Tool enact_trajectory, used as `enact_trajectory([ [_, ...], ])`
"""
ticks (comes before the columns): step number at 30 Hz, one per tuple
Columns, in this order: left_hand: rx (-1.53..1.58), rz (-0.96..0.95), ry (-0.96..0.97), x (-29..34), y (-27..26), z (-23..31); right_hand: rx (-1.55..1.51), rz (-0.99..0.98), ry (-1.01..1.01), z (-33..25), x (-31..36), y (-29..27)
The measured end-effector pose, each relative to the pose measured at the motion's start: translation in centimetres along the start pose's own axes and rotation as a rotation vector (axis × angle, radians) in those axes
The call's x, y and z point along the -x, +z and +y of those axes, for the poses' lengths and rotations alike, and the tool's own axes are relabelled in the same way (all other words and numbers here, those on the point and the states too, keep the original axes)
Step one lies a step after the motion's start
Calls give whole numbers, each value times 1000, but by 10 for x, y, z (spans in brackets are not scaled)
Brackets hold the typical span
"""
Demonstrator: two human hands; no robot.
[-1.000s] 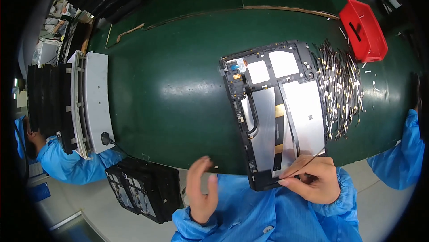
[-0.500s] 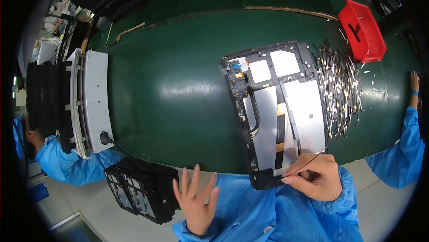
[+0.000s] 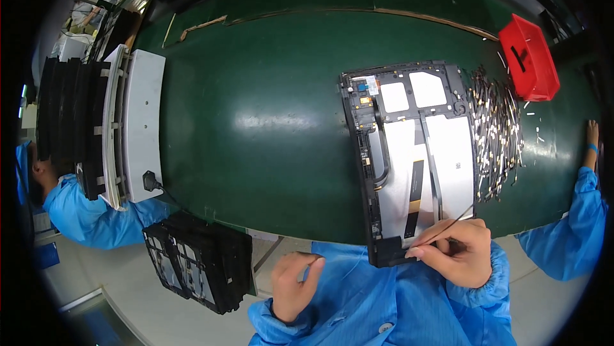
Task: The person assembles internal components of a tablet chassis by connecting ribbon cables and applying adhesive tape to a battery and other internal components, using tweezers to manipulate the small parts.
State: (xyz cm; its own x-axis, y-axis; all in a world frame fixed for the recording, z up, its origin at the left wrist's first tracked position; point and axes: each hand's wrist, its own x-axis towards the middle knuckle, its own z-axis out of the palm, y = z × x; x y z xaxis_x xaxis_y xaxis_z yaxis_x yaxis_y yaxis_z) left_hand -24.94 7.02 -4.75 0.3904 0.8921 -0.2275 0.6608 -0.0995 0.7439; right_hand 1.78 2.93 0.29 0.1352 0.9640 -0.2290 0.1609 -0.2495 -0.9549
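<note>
An opened tablet-like device (image 3: 453,173) lies on the green table at its near edge, with a black frame, silver plates, a dark flex strip and small boards along its left side. My right hand (image 3: 459,253) pinches a thin dark cable (image 3: 462,213) at the device's lower right corner. The cable runs up and right past the fingers; its pinched end is hidden. My left hand (image 3: 295,285) hangs left of the device, off the table's edge, its fingers curled in and nothing visible in them. A pile of short cables (image 3: 495,135) with light ends lies right of the device.
A red bin (image 3: 529,61) stands at the far right, small white bits near it. At left are upright black panels (image 3: 61,116), a white box (image 3: 146,122) and a plug (image 3: 151,181). Black device frames (image 3: 192,263) are stacked below. Other people's blue sleeves (image 3: 96,215) show at both sides.
My left hand has gone from spread fingers to curled ones and sits slightly lower and to the right. My right hand keeps its pinch on the cable. The whole view has shifted a little.
</note>
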Motion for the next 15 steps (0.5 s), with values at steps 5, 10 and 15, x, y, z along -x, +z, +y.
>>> enact_trajectory([
  [5,317,6,108,-12,6,24,28,32,25,0,0,4],
  [10,583,-260,86,-21,19,44,149,223,-57,0,-3,16],
  [15,612,-397,50,-17,15,46,199,396,-123,11,-10,30],
])
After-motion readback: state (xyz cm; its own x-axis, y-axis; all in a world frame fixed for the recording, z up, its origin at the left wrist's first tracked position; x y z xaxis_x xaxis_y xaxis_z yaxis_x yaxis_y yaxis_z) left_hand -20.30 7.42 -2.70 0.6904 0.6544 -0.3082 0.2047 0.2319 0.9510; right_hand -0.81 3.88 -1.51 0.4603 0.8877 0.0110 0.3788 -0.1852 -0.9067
